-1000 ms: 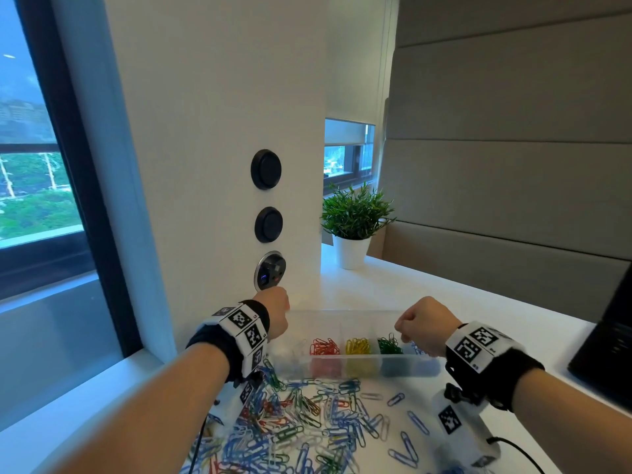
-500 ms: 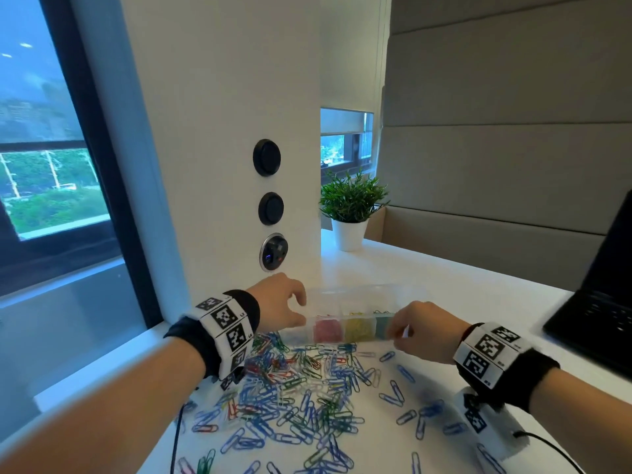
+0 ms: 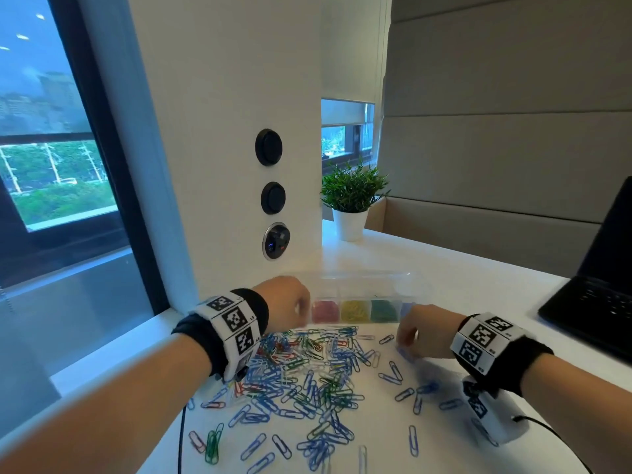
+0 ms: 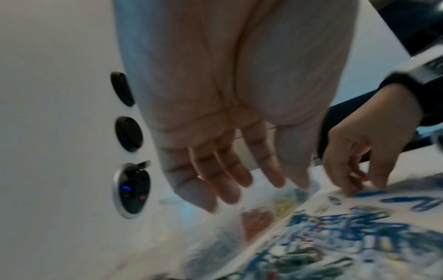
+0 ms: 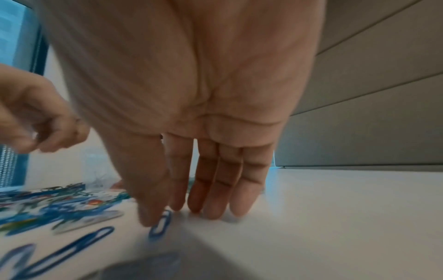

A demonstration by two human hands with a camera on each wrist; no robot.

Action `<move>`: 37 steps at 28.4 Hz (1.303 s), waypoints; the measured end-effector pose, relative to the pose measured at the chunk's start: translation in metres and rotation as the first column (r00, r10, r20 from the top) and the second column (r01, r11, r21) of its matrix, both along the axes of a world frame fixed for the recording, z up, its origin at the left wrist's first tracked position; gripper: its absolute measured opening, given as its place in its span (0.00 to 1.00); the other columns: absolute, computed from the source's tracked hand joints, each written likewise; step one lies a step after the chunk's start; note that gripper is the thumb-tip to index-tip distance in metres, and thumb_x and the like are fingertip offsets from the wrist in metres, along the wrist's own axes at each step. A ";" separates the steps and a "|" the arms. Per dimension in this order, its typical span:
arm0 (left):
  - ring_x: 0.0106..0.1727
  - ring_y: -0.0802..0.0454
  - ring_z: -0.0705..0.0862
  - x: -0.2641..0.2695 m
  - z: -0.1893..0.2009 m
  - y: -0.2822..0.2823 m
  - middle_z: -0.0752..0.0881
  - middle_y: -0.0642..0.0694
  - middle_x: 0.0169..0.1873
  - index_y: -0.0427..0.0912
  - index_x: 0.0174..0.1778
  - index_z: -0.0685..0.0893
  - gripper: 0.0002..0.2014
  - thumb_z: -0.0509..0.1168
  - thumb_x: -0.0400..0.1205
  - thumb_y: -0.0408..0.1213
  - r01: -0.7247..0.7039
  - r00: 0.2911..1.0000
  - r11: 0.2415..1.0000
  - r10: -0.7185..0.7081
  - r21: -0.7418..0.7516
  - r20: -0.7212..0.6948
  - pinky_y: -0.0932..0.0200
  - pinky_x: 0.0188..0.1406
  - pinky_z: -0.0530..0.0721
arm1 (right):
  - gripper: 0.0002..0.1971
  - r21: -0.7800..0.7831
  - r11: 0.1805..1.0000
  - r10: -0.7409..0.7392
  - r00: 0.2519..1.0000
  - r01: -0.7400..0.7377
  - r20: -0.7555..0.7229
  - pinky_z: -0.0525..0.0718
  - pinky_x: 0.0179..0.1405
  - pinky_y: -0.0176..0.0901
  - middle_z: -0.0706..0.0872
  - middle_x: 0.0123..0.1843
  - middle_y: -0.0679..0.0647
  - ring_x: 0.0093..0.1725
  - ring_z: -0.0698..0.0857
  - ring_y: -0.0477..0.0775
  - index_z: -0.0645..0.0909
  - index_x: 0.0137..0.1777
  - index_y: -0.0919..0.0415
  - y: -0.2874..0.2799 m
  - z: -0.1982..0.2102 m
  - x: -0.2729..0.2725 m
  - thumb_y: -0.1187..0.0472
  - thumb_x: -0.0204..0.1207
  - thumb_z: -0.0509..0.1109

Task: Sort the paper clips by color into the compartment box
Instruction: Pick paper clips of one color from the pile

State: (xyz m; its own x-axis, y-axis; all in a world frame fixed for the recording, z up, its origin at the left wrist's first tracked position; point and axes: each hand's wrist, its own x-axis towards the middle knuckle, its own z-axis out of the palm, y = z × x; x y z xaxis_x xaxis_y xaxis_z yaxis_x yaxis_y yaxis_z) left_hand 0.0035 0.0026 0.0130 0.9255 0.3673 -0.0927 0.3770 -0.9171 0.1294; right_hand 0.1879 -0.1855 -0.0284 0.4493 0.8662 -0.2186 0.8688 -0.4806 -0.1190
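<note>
A clear compartment box stands at the back of the white table, with red, yellow and green clips in separate cells. A mixed pile of paper clips, mostly blue, lies in front of it. My left hand hovers at the box's left end with relaxed, empty fingers. My right hand reaches down to the table right of the pile. Its straight fingertips touch the surface, and the thumb is against a blue clip.
A black laptop sits at the right edge of the table. A potted plant stands behind the box. A white column with round sockets rises behind my left hand, next to a window. Scattered blue clips lie near me.
Both hands were at the ends of the box. My right hand has dropped from its right end to the loose blue clips. The left hand's fingers have relaxed off the box.
</note>
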 end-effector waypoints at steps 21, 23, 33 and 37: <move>0.55 0.48 0.82 0.008 -0.030 -0.059 0.85 0.46 0.55 0.41 0.56 0.87 0.14 0.69 0.82 0.46 0.240 0.947 0.964 -0.258 -0.113 -0.192 0.54 0.56 0.82 | 0.10 -0.058 0.998 -0.021 0.998 0.017 -0.058 0.86 0.46 0.38 0.87 0.43 0.46 0.47 0.87 0.49 0.89 0.48 0.56 0.009 -0.013 -0.013 0.64 0.67 0.74; 0.55 0.47 0.83 0.013 -0.029 -0.061 0.85 0.45 0.56 0.40 0.57 0.87 0.15 0.69 0.82 0.47 0.243 0.944 0.966 -0.257 -0.092 -0.206 0.54 0.55 0.82 | 0.10 -0.057 0.998 -0.027 0.996 0.022 -0.079 0.85 0.47 0.37 0.85 0.43 0.45 0.49 0.86 0.50 0.88 0.47 0.52 0.007 -0.014 -0.014 0.64 0.67 0.74; 0.47 0.51 0.81 0.022 -0.034 -0.069 0.87 0.44 0.53 0.38 0.56 0.88 0.15 0.75 0.77 0.42 0.291 0.921 0.946 -0.317 -0.139 -0.229 0.63 0.43 0.77 | 0.07 0.141 0.865 -0.210 0.603 0.482 -0.769 0.84 0.39 0.39 0.88 0.36 0.57 0.36 0.85 0.52 0.90 0.41 0.62 -0.032 0.002 0.005 0.70 0.75 0.71; 0.41 0.55 0.81 0.027 -0.036 -0.070 0.90 0.44 0.46 0.37 0.49 0.90 0.09 0.72 0.80 0.39 0.273 0.932 0.948 -0.303 -0.164 -0.199 0.65 0.38 0.79 | 0.04 0.016 0.774 -0.123 0.176 0.632 -0.977 0.82 0.27 0.41 0.82 0.32 0.62 0.29 0.80 0.54 0.83 0.44 0.73 -0.047 -0.002 0.008 0.77 0.76 0.67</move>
